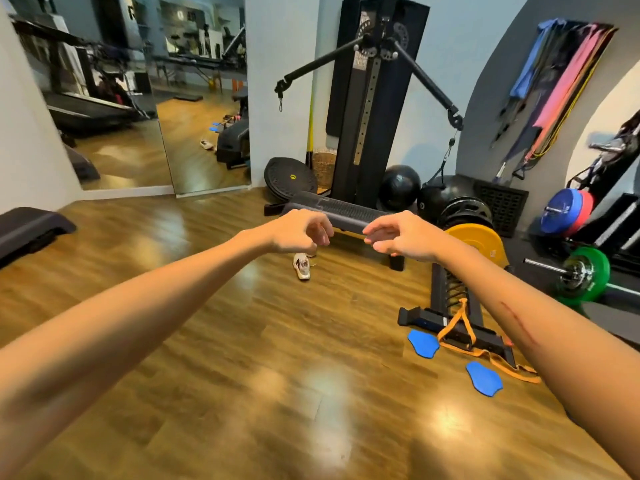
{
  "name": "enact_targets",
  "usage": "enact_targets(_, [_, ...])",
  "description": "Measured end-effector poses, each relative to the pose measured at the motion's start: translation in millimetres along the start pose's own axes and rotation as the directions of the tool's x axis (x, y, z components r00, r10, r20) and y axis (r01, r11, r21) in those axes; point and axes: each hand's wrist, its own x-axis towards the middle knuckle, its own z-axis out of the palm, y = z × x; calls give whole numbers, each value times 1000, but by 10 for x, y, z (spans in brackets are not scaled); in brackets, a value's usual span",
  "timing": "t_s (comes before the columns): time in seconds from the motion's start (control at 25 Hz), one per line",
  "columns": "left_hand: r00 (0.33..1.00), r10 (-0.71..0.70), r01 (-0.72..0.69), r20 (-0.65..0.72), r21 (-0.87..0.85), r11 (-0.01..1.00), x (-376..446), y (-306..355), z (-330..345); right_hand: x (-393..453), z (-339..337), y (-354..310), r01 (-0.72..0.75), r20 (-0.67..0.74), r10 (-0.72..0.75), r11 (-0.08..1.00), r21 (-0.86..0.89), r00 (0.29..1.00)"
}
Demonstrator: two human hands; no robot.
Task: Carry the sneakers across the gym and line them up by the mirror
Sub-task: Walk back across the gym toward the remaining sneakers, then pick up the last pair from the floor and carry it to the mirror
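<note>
While both bare arms reach forward over the wooden floor (242,341), the left hand (298,232) and the right hand (398,237) hover side by side at mid-frame, close together but not touching. The left hand's fingers (320,233) curl loosely inward and hold nothing. The right hand's fingers (375,237) are likewise half-curled, a narrow gap between thumb and fingers, and hold nothing.

One light-coloured sneaker (302,266) lies on the floor just below the left hand in the picture, well beyond it in depth, with its opening facing up. A second shoe cannot be made out clearly; the left hand covers the spot beside it.

A black bench (343,213) stands directly behind the hands, in front of a tall black cable machine (375,109). Two dark balls (400,187) rest at the machine's base. A wall mirror (156,98) occupies the upper left and reflects a treadmill and the floor. A black step platform (31,230) sits at the left edge.

To the right, a yellow weight plate (479,244) stands near a barbell with a green plate (585,275). Two blue pads (424,342) and an orange strap (457,323) lie on the floor beside a black frame. Coloured bands (561,81) hang on the right wall.
</note>
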Motion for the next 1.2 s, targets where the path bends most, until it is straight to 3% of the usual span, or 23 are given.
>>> enact_targets(0.28, [1000, -1, 1, -2, 30, 1000, 2257, -783, -87, 2092, -685, 1230, 48, 54, -51, 997, 61, 997])
enact_targets(0.48, [995, -94, 91, -37, -57, 994, 3548, -1342, -336, 3612, -1141, 1728, 76, 137, -78, 997, 19, 988])
enact_targets(0.88, [972, -230, 233, 36, -139, 962, 5923, -3670, -948, 6886, -1231, 2654, 15, 258, -4, 999, -39, 966])
enact_targets(1.04, [947, -311, 320, 83, -139, 937, 6727, -4359, -1339, 8013, -1389, 2942, 4, 286, 37, 990, -142, 958])
enact_targets(1.2, [889, -457, 436, 15, -328, 838, 7341, -5023, -1355, 9113, -1391, 3484, -19, 320, 76, 984, -176, 944])
